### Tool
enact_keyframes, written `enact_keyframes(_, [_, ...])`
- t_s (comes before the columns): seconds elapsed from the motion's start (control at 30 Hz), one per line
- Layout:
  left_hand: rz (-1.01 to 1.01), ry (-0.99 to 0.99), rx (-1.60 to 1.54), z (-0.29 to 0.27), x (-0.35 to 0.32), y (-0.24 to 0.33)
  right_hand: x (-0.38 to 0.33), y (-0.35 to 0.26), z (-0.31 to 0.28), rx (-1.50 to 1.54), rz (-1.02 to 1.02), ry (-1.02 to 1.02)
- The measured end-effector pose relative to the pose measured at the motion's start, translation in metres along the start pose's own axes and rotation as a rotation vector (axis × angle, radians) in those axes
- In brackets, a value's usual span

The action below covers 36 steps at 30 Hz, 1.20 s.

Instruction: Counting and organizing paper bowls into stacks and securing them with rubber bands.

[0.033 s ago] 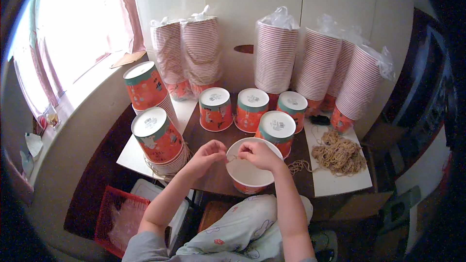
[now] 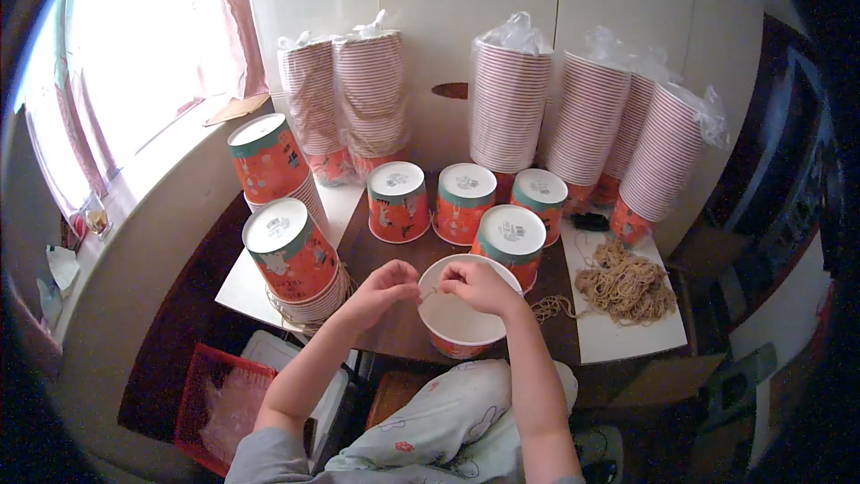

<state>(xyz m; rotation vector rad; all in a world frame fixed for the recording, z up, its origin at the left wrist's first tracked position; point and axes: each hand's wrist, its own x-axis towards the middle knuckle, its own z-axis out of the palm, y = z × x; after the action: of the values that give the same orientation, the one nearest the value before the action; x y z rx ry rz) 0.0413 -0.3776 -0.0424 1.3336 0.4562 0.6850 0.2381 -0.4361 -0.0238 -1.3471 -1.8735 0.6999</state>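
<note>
Open tub: one orange-sided, white-lined round paper tub point(image 2: 460, 324), below both hands at table's near edge; mouth upward, long axis roughly upright
Strand: one thin tan twine point(image 2: 431, 290), running crosswise above the mouth
Left hand point(image 2: 389, 289): fingertips pinching strand
Right hand point(image 2: 477, 287): likewise
Inverted single tubs point(image 2: 399, 205): four
Unwrapped stacks point(image 2: 288, 260): two
Plastic-wrapped stacks point(image 2: 511, 103): six
Tan twine heap point(image 2: 627, 285): one

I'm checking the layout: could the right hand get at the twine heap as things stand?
Probably yes: the twine heap lies uncovered to the right of the right hand, and the nearest upside-down bucket leaves the near side open. The fingers do seem to be pinching a strand.
</note>
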Motion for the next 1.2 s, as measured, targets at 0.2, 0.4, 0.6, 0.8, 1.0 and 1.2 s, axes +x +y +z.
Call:
enact_keyframes(0.2, [-0.116,-0.051,0.378,0.008,0.001,0.007,0.000,-0.005,0.001,0.049,0.010,-0.004])
enact_keyframes(0.4, [-0.062,0.002,0.615,0.008,0.007,0.001,0.000,-0.002,0.001,0.022,-0.033,0.020])
enact_keyframes(0.6, [0.176,0.162,0.667,0.010,0.009,-0.010,0.000,-0.005,0.002,0.019,-0.012,0.008])
enact_keyframes(0.8, [0.205,0.227,0.690,0.016,0.008,-0.011,0.001,0.001,0.006,0.053,-0.058,0.057])
enact_keyframes(1.0, [0.225,0.291,0.723,0.020,0.007,-0.012,0.004,0.007,0.008,0.023,-0.075,0.043])
enact_keyframes(1.2, [0.322,0.303,1.042,0.025,0.000,0.008,0.003,0.003,0.006,0.038,-0.036,0.017])
